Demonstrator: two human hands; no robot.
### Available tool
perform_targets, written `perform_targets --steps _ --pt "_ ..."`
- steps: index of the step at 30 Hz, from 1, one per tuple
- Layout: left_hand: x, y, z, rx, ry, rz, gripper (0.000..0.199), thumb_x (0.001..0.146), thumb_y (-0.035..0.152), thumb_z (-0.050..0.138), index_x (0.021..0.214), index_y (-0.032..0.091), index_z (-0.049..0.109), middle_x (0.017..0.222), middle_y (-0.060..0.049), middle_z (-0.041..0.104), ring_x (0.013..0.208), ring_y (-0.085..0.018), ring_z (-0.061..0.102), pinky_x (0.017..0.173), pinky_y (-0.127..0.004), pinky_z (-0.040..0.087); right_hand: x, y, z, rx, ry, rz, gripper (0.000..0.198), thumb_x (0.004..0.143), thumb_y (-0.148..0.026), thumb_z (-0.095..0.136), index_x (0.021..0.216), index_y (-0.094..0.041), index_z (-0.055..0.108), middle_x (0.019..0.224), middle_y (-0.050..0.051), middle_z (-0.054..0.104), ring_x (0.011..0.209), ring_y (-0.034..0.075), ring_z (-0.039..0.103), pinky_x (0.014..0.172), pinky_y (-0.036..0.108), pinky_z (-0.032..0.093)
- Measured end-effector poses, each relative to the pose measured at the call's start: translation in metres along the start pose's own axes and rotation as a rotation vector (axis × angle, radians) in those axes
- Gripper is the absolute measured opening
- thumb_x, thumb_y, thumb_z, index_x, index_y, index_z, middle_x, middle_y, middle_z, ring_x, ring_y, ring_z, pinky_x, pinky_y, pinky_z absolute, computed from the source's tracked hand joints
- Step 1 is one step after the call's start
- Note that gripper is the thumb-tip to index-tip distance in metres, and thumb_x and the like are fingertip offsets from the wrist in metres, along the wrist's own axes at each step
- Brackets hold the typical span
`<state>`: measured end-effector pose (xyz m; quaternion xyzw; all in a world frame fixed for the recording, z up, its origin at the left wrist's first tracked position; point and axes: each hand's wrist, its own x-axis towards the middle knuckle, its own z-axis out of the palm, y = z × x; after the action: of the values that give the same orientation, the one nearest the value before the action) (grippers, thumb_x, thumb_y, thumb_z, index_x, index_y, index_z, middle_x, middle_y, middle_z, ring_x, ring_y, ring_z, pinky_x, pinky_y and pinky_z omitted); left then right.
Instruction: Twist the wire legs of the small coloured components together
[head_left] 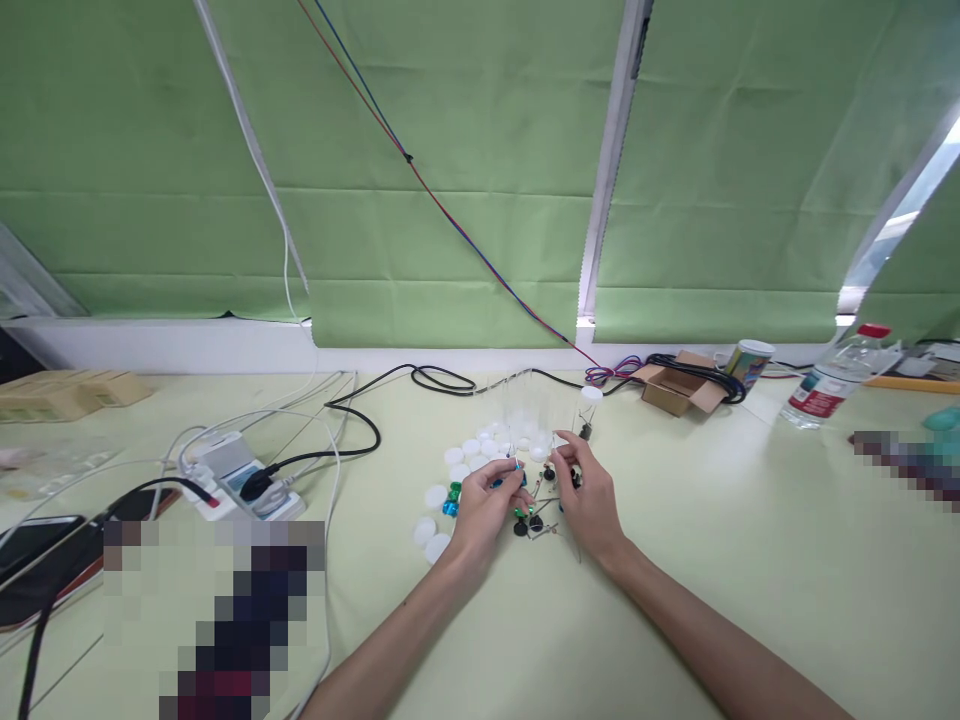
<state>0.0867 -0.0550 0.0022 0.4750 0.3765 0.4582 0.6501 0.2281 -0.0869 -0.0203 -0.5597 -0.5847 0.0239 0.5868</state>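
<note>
My left hand (487, 497) is closed in a pinch on a small blue piece (519, 474) with a thin pale stem pointing up. My right hand (589, 497), just to the right, has thumb and forefinger brought together at a thin wire-like bit too small to name. Below and between my hands lie black round-based parts (535, 523) with thin metal wires. White round caps (453, 456) are spread behind and left of my left hand, next to green and blue pieces (451, 508). Clear tubes (536, 405) stand upright behind my hands, one with a white cap (591, 395).
A power strip (281, 500) with plugs and cables lies at left. Black cable (442, 380) runs along the back. An open cardboard box (679, 385), a can (750, 362) and a water bottle (836, 380) stand at back right. Phones (37, 545) lie far left.
</note>
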Motion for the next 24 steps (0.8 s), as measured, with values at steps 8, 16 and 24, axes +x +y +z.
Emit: perform_targets --steps 8,16,24 --pt "-0.0012 -0.0011 0.0008 0.006 -0.037 -0.006 0.027 0.069 0.032 0.075 0.086 0.014 0.066 0.072 -0.003 0.063 0.056 -0.014 0.062 0.056 -0.027 0.050 0.0003 0.0022 -0.0001 0.020 -0.017 -0.111 0.032 0.097 -0.021 0.042 0.127 -0.019 0.052 0.089 0.004 0.063 0.072 0.016 0.062 0.072 0.031 0.051" --pt "-0.0039 -0.0007 0.0033 -0.017 -0.061 -0.042 0.032 0.066 0.032 0.078 0.089 0.013 0.067 0.067 -0.003 0.064 0.053 -0.014 0.060 0.054 -0.027 0.049 0.0001 -0.0011 0.0003 0.057 -0.036 -0.149 0.026 0.095 -0.020 0.045 0.120 -0.019 0.055 0.083 0.003 0.064 0.071 0.016 0.065 0.073 0.031 0.053" --pt "-0.0031 -0.0046 0.0035 0.001 -0.061 -0.031 0.030 0.065 0.031 0.079 0.087 0.013 0.066 0.072 -0.004 0.064 0.053 -0.015 0.062 0.050 -0.028 0.049 0.0004 -0.0023 0.0000 0.078 0.036 -0.102 0.018 0.092 -0.023 0.052 0.110 -0.020 0.056 0.080 0.002 0.068 0.067 0.015 0.066 0.069 0.029 0.056"
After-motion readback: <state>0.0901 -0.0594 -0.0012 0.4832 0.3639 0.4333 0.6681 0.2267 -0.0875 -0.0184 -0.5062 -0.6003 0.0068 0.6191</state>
